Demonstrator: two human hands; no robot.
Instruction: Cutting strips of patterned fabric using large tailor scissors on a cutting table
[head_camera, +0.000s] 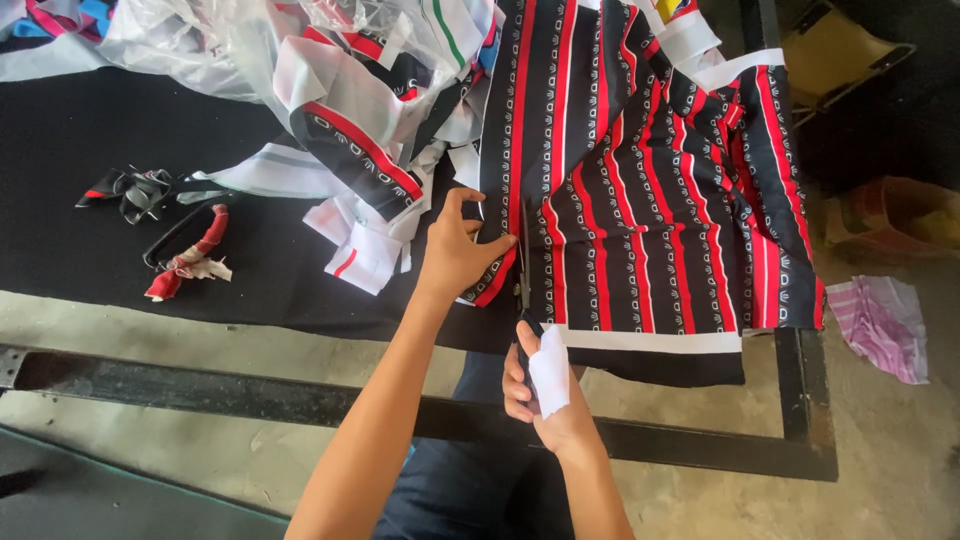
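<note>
While my left hand (455, 255) is pressing flat on the striped fabric (640, 200) at the counter's (80, 150) near edge, my right hand (545, 385) is gripping scissors (523, 280), cutting away from me; next I judge the blades need advancing straight.

Striped fabric (640, 190): black ground, red and white lengthwise stripes, small white repeat motif; white band along near edge. Table (90, 190): black cover. Scrap pile (370, 140), far left: white, red, black. Right hand (545, 385): white wrap on thumb.
</note>
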